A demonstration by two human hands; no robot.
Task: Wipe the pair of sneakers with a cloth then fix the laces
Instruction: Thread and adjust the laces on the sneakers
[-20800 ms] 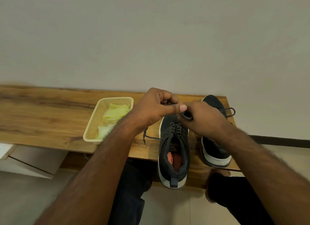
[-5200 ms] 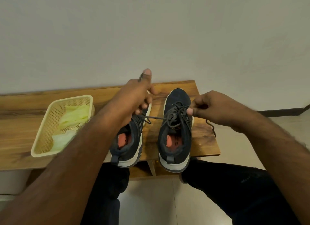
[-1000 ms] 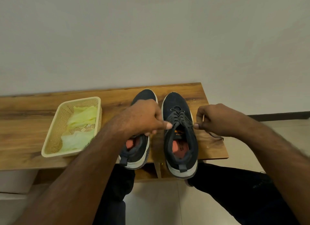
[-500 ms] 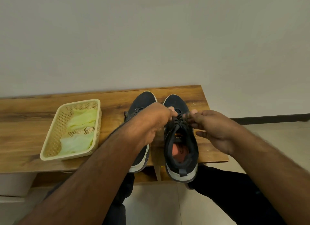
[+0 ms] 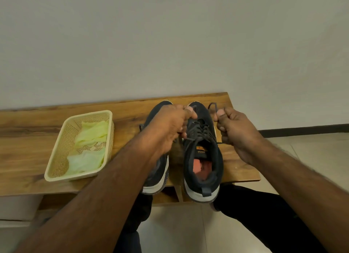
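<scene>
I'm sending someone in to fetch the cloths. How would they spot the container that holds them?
On the wooden bench against the wall, look left of the two dark sneakers. The pale yellow perforated plastic basket sits there, apart from the shoes, with light green cloths inside.

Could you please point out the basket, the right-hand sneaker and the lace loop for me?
basket (image 5: 56, 159): head view, left wall.
right-hand sneaker (image 5: 203, 111): head view, toe.
lace loop (image 5: 213, 106): head view, above the right hand.
</scene>
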